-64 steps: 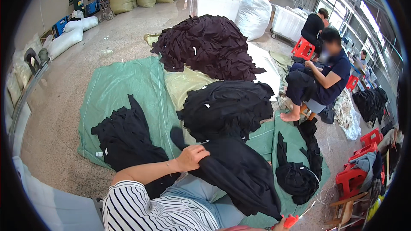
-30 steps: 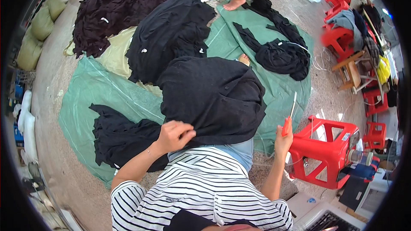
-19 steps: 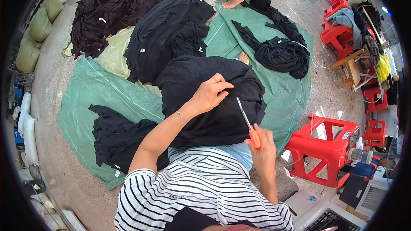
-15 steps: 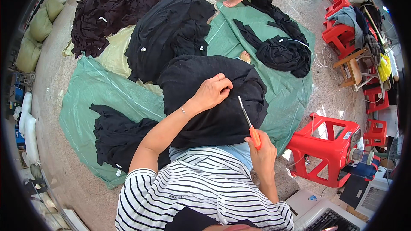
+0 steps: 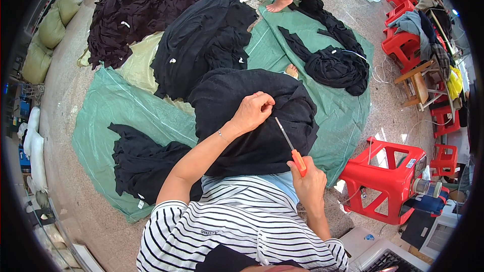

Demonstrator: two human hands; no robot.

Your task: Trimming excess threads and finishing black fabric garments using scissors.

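Note:
A dark black cloth [image 5: 237, 151] is spread over my lap in a rounded, bunched heap. My left hand [image 5: 254, 112] rests on it, its thumb and fingertips pinched together on a bit of the cloth. In my right hand [image 5: 309, 181] is a slim tool [image 5: 299, 162] with an orange handle and a long thin metal shaft; I cannot make out the shape of its tip. The shaft points up and left, its end just below my left fingertips and over the cloth.
Green sheeting [image 5: 131, 106] covers the floor, with black garment piles [image 5: 204, 40], [image 5: 148, 161] and a dark brown heap [image 5: 136, 15] on it. A coil of black cloth [image 5: 335, 68] lies at right. Red stools [image 5: 380, 179] stand right. Another person's bare foot [image 5: 280, 1] is at the top.
The tool has tilted further left, bringing its tip closer under my left fingertips. My left hand stays pinched in nearly the same place on the cloth.

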